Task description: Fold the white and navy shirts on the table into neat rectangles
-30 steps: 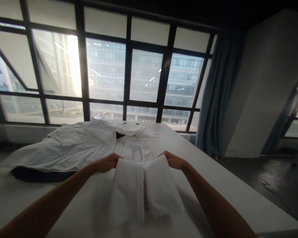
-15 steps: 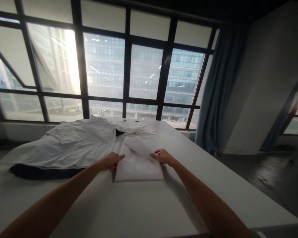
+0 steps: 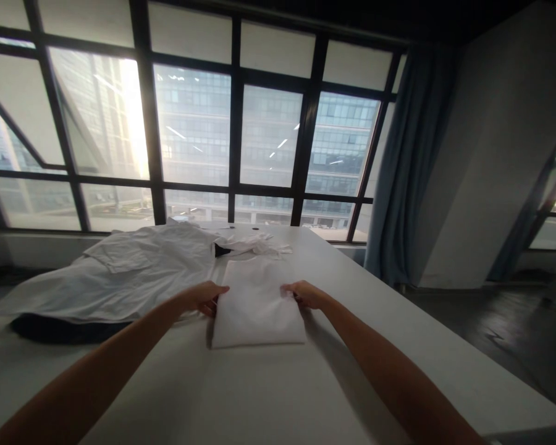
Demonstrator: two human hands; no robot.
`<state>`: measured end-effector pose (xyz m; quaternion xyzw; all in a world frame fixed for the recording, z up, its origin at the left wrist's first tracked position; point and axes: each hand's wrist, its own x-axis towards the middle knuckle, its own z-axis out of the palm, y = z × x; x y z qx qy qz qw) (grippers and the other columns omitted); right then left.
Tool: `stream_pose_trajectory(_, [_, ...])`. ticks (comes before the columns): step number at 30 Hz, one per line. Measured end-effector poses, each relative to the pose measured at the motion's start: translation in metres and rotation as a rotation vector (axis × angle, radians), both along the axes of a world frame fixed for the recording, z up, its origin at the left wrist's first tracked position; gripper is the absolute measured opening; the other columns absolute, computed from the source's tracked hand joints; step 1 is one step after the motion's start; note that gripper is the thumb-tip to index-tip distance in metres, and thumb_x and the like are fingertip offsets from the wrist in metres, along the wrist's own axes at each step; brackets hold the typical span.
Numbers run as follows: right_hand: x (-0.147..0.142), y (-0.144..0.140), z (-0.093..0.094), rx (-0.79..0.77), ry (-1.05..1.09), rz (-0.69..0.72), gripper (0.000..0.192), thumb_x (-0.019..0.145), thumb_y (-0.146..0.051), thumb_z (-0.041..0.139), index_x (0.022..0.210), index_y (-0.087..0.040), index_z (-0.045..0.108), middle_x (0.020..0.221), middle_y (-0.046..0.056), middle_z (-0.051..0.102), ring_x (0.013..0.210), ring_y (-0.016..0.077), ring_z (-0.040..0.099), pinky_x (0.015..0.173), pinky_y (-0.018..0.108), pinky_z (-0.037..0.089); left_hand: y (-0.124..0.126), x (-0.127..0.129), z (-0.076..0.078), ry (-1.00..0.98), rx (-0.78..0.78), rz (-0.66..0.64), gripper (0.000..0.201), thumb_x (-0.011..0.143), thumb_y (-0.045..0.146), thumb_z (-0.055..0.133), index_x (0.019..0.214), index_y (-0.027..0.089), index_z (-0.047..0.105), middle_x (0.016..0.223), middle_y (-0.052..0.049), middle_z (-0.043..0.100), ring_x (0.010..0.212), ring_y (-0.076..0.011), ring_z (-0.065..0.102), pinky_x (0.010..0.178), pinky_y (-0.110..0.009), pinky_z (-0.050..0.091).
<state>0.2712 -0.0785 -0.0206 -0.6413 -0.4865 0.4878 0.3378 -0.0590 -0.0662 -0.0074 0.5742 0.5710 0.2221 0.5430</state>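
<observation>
A folded white cloth [image 3: 259,309], roughly rectangular, is in front of me, with a shadow under its left and near edges. My left hand [image 3: 204,296] pinches its left edge, thumb on top and fingers tucked beneath. On the opposite side, my right hand [image 3: 308,294] grips the right edge in the same way, its fingertips partly hidden under the fabric. The upper face looks fairly smooth. To the left of my left hand lies a heap of white garments [image 3: 148,266], with dark fabric [image 3: 69,329] showing under its near edge.
Crumpled white strips of cloth [image 3: 259,245] lie beyond the folded piece on the white table [image 3: 269,395]. The table's right edge runs diagonally towards me. Behind it stand large windows [image 3: 192,123] and a blue curtain [image 3: 403,173].
A loose flap at the far part of the folded cloth now lies flat, leaving the top smoother. Both hands keep their hold, and the near edge has come slightly closer to me.
</observation>
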Motion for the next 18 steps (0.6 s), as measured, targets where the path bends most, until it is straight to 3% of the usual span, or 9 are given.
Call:
stream_pose_trajectory(4, [-0.005, 0.022, 0.012, 0.101, -0.068, -0.04, 0.026, 0.085, -0.037, 0.069, 0.082, -0.012, 0.062, 0.079, 0.007, 0.065, 0.069, 0.0153, 0.061, 0.056, 0.023, 0.049, 0.041, 0.012, 0.011, 0.052, 0.036, 0.067, 0.05, 0.064, 0.056, 0.079, 0.081, 0.013, 0.061, 0.069, -0.004, 0.064, 0.057, -0.0181, 0.063, 0.059, -0.031, 0.054])
stream_pose_trajectory(9, [-0.021, 0.049, 0.018, 0.183, -0.114, -0.077, 0.032, 0.078, -0.042, 0.075, 0.074, -0.014, 0.06, 0.069, 0.003, 0.061, 0.062, 0.0145, 0.057, 0.051, 0.022, 0.044, 0.076, 0.035, 0.003, -0.041, 0.133, 0.286, 0.042, 0.062, 0.042, 0.084, 0.079, 0.013, 0.059, 0.076, -0.007, 0.067, 0.068, -0.0217, 0.066, 0.061, -0.031, 0.053])
stream_pose_trajectory(13, [-0.027, 0.054, 0.026, 0.207, -0.036, -0.04, 0.023, 0.082, -0.036, 0.065, 0.073, -0.016, 0.058, 0.063, 0.0, 0.057, 0.056, 0.0133, 0.054, 0.048, 0.021, 0.044, 0.075, 0.043, 0.006, -0.202, 0.182, 0.233, 0.025, 0.075, 0.033, 0.074, 0.084, 0.013, 0.061, 0.08, -0.007, 0.069, 0.078, -0.0204, 0.068, 0.064, -0.028, 0.054])
stream_pose_trajectory(16, [-0.022, 0.048, 0.038, 0.201, 0.138, 0.025, 0.014, 0.083, -0.027, 0.052, 0.088, -0.016, 0.06, 0.071, 0.003, 0.063, 0.066, 0.0166, 0.061, 0.06, 0.024, 0.052, 0.064, 0.037, 0.019, -0.425, 0.181, 0.129, 0.012, 0.079, 0.022, 0.065, 0.088, 0.014, 0.063, 0.084, -0.007, 0.071, 0.078, -0.0173, 0.069, 0.068, -0.025, 0.055])
stream_pose_trajectory(18, [-0.018, 0.043, 0.044, 0.234, 0.263, 0.1, 0.025, 0.08, -0.023, 0.05, 0.101, -0.016, 0.06, 0.081, 0.005, 0.066, 0.075, 0.0191, 0.065, 0.068, 0.027, 0.054, 0.057, 0.031, 0.027, -0.586, 0.169, 0.062, 0.015, 0.078, 0.018, 0.064, 0.093, 0.014, 0.064, 0.087, -0.007, 0.072, 0.075, -0.016, 0.068, 0.067, -0.023, 0.056])
